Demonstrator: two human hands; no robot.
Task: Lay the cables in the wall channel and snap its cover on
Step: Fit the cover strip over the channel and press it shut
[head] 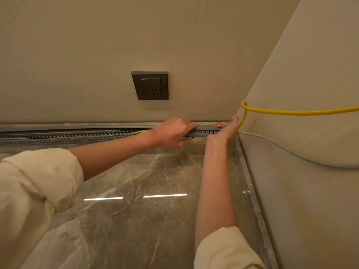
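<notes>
A grey slotted wall channel (81,137) runs along the foot of the wall on the marble floor. Its grey cover (206,129) sits on the right end and lifts away from the channel toward the left (77,127). My left hand (173,133) grips the channel and cover from above, fingers curled over the top. My right hand (226,130) presses on the right end near the corner, thumb up against the wall. A yellow cable (291,112) comes out at the corner and loops off right; a bit of it shows inside the channel. A grey cable (287,150) leaves along the right wall.
A dark wall socket with a switch (150,85) sits on the wall above the channel. The right wall (301,74) meets the back wall at the corner. Polished marble floor (145,181) lies below my arms, with a raised marble skirting (250,191) along the right.
</notes>
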